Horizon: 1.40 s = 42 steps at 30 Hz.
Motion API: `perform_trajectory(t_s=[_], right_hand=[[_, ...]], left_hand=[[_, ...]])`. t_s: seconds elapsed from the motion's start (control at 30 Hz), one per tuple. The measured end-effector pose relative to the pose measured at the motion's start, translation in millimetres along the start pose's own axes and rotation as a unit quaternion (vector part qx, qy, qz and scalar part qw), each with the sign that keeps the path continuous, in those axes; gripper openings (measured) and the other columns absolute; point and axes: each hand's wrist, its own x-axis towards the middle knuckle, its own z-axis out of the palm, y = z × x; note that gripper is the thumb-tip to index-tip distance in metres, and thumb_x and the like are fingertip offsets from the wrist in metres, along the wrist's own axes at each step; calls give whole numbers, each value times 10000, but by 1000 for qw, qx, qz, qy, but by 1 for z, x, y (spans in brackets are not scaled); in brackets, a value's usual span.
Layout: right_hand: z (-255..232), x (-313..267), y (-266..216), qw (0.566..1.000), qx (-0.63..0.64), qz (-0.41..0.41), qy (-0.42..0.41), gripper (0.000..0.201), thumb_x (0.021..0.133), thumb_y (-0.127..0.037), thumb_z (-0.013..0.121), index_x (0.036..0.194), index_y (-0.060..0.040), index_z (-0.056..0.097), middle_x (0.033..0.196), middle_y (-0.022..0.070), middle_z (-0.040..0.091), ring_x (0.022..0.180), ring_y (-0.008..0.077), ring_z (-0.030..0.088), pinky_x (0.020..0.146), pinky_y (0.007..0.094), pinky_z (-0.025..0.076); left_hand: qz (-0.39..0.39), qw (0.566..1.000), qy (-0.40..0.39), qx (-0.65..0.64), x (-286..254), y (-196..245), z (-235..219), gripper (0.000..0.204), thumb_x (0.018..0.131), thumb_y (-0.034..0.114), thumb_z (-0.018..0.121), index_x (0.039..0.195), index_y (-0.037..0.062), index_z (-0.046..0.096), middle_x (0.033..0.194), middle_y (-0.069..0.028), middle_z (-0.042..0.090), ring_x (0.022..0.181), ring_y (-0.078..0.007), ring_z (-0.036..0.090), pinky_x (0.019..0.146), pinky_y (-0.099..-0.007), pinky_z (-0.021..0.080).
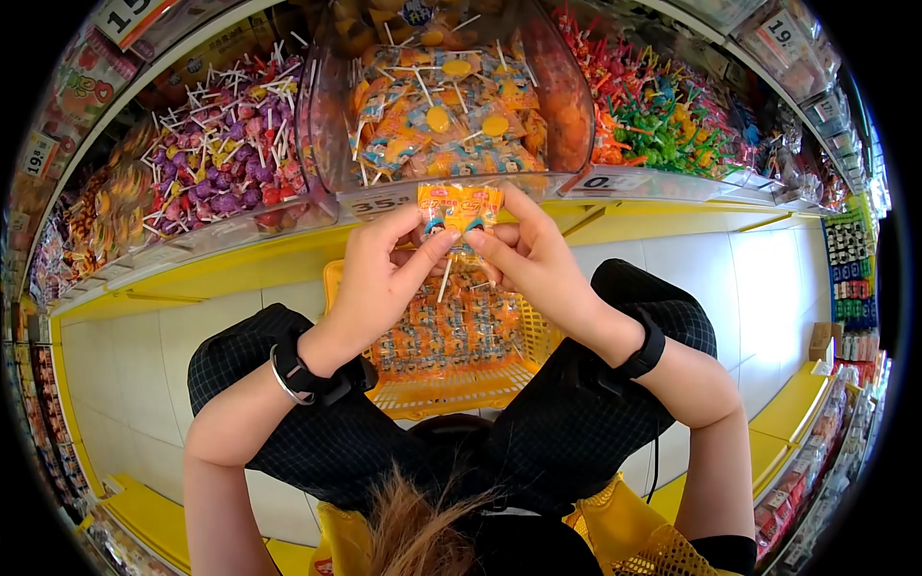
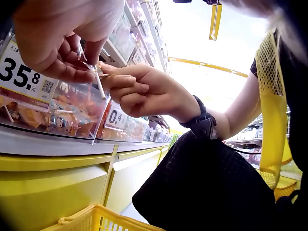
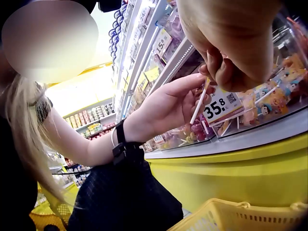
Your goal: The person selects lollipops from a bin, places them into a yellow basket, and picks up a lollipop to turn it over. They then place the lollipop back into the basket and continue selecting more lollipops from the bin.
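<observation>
Both hands hold up one lollipop [image 1: 459, 205] in an orange and clear printed wrapper, its white stick [image 1: 445, 281] pointing down. At the wrapper's left side the left hand [image 1: 377, 269] pinches with thumb and fingers; the right hand [image 1: 540, 261] pinches the other side, the two thumbs close together on its front. In both wrist views the white stick hangs below the fingers, while the candy is mostly hidden behind them. Beneath the hands, between the knees, stands a yellow basket [image 1: 451, 394] holding rows of similar orange-wrapped lollipops [image 1: 447, 331].
Just beyond the hands, a clear bin [image 1: 317, 173] holds orange-wrapped lollipops [image 1: 437, 120] above a 35.8 price tag [image 2: 24, 72]. Purple and red lollipops [image 1: 226, 158] fill the left bin; green and red candies [image 1: 663, 115] lie right. A yellow shelf base [image 1: 240, 259] runs below.
</observation>
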Motion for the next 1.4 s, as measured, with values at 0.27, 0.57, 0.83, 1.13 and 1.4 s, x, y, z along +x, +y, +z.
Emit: perform_trajectory(t_s=[0.27,0.57,0.83,1.13,1.4], right_hand=[[1,-8,-11,994,-103,-8,-39,220,905,-93,599,988,-9,413,570,62,605,526,77,583,460,236,400],[-1,1,5,955,-266,-127,28,248,832,-110,653,696,29,499,557,168,557,474,297,557,452,340,382],[0,0,-3,913,-345,-216,15,213,841,-112,637,746,26,506,596,198,536,522,376,523,481,391,399],[-2,2,6,904,-314,-284,63,197,819,-101,686,848,4,522,673,144,571,581,277,582,532,333,457],[-3,4,19,929,-243,-271,76,247,795,-66,707,953,-3,528,730,114,569,611,183,566,580,275,472]], left_hand=[[-16,999,17,-32,-7,-6,4,175,926,129,599,1001,-30,599,782,-19,613,688,-65,593,608,-218,502],[-20,999,43,-19,-12,-16,3,179,910,146,632,917,-32,609,661,-9,566,636,-86,635,549,-199,489],[11,999,43,-32,-9,-13,2,189,922,140,613,1006,-29,598,773,-26,605,732,-88,632,633,-232,527],[48,998,30,-20,-8,-11,0,202,931,117,590,1089,-10,586,910,-31,642,782,-71,602,712,-223,517],[5,996,0,-89,-8,-13,4,220,934,117,591,1104,-19,566,923,-42,649,761,-77,617,705,-224,531]])
